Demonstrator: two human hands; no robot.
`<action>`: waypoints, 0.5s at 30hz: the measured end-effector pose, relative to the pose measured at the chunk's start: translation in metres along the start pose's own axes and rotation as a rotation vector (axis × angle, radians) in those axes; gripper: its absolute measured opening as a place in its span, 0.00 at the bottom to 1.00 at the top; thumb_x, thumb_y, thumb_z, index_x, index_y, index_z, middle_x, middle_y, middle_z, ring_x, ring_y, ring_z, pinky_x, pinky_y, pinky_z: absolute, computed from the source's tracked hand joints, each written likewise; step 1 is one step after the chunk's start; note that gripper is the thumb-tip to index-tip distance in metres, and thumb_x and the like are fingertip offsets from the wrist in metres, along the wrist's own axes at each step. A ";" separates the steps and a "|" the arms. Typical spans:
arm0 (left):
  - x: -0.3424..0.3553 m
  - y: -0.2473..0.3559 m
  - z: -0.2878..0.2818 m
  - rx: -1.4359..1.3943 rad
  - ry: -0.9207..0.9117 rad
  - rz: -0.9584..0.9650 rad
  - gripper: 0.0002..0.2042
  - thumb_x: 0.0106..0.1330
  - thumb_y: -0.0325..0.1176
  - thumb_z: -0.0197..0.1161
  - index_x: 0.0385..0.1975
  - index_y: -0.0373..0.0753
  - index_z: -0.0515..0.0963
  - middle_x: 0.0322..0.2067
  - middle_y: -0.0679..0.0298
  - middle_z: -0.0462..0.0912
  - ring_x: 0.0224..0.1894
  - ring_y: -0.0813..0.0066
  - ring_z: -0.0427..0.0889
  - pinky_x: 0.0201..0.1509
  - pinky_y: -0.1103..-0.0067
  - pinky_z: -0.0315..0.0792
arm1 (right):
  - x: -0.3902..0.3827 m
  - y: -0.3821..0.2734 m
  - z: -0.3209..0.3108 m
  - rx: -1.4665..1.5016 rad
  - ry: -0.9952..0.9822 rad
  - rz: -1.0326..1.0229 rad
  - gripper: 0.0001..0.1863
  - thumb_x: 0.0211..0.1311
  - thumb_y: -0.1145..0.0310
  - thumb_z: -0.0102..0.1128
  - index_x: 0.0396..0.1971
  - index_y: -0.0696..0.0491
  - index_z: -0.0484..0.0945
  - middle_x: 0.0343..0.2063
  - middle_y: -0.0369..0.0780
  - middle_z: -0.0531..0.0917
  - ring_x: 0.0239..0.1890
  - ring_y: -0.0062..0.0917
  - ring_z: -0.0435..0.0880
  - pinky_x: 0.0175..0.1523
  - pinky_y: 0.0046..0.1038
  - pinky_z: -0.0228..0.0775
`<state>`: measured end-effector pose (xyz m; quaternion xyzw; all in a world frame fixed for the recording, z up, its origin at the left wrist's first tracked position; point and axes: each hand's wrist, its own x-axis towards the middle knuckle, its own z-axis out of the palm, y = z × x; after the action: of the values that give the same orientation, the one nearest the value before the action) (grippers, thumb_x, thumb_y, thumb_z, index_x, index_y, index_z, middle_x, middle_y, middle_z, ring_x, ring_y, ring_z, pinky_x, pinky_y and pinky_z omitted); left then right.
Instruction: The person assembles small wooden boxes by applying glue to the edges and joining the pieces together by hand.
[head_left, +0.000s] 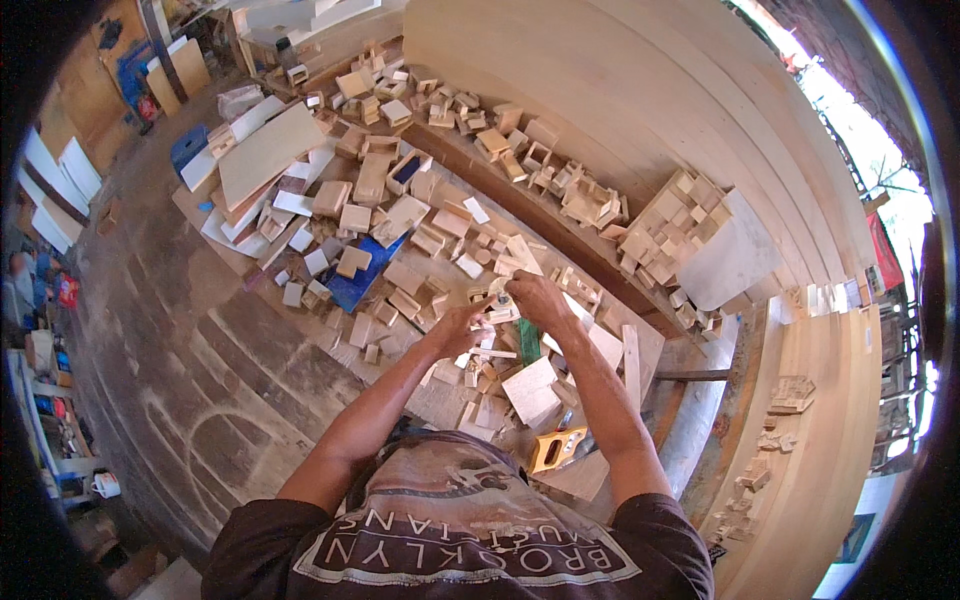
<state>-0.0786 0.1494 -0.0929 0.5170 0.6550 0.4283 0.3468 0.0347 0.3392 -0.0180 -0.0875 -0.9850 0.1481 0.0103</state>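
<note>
Both hands meet over the cluttered board in front of me. My right hand [533, 298], fingers bent, holds a small pale wooden piece [500, 296] with a rounded top. My left hand [462, 330] is just below and left of it, fingers partly curled at the same piece; their exact contact is unclear. Beneath lie a green strip [529, 342], thin wooden slats and many small blocks [405, 305]. A pale square offcut [530, 390] is nearer me, and a yellow-handled tool [556, 449] lies by my right forearm.
A pile of boards [268, 158] and a blue sheet [355, 280] sit left among blocks. A ledge with more pieces [600, 205] runs behind, below large leaning panels [650, 90]. Long planks [830, 400] with small cut pieces stand right. The dusty floor [230, 400] is left.
</note>
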 end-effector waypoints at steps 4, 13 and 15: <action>0.007 -0.010 0.011 0.045 0.019 0.075 0.37 0.63 0.33 0.66 0.73 0.47 0.57 0.36 0.56 0.86 0.34 0.67 0.85 0.41 0.72 0.78 | 0.010 0.013 0.007 -0.122 -0.160 -0.070 0.06 0.56 0.76 0.56 0.31 0.55 0.81 0.38 0.44 0.82 0.43 0.42 0.84 0.46 0.41 0.79; 0.008 -0.008 0.023 -0.018 0.050 0.123 0.35 0.62 0.32 0.67 0.71 0.46 0.62 0.35 0.55 0.84 0.35 0.62 0.85 0.44 0.70 0.79 | 0.008 0.021 0.012 -0.235 -0.225 -0.123 0.08 0.54 0.77 0.58 0.34 0.58 0.82 0.39 0.48 0.81 0.43 0.43 0.84 0.46 0.41 0.79; 0.009 -0.009 0.024 -0.014 0.044 0.129 0.35 0.62 0.31 0.67 0.71 0.47 0.62 0.36 0.55 0.84 0.35 0.61 0.85 0.44 0.69 0.79 | 0.008 0.022 0.010 -0.272 -0.245 -0.138 0.07 0.53 0.76 0.59 0.33 0.58 0.82 0.38 0.47 0.82 0.42 0.43 0.85 0.45 0.41 0.79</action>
<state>-0.0628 0.1623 -0.1102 0.5462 0.6249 0.4653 0.3077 0.0296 0.3581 -0.0336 -0.0014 -0.9935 0.0223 -0.1115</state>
